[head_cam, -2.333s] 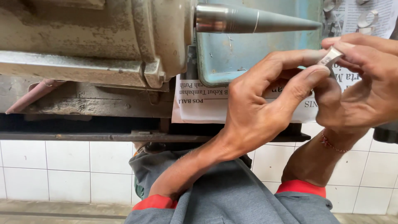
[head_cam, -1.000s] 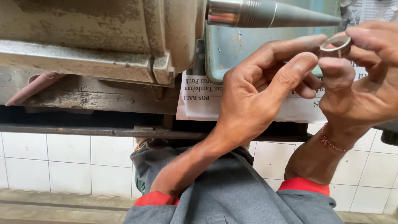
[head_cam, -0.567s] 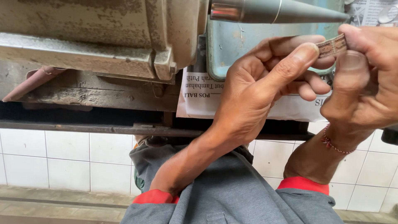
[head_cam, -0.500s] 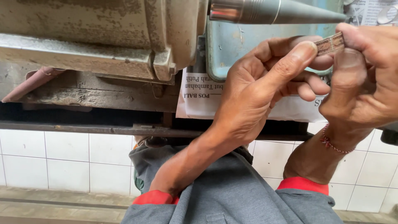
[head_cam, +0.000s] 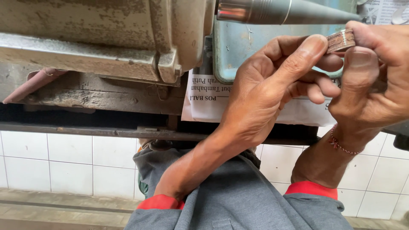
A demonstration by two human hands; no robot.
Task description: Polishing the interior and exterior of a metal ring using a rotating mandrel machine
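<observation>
A small metal ring (head_cam: pixel 341 41) with a patterned band is pinched between both hands, just under the tip of a tapered steel mandrel (head_cam: pixel 281 12). My left hand (head_cam: pixel 272 91) presses its index fingertip against the ring's left edge, other fingers curled. My right hand (head_cam: pixel 370 81) grips the ring between thumb and forefinger from the right. A red thread bracelet circles my right wrist.
The mandrel juts from a worn, grimy machine body (head_cam: pixel 106 42) at the upper left. Behind the hands are a teal metal panel (head_cam: pixel 238 47) and a sheet of newspaper (head_cam: pixel 204 100). A white tiled wall (head_cam: pixel 64 162) and my grey-clad lap (head_cam: pixel 238 200) lie below.
The ring has turned from showing its open hole to showing its edge. Both hands have drawn closer together under the mandrel tip, and the view shifted slightly left.
</observation>
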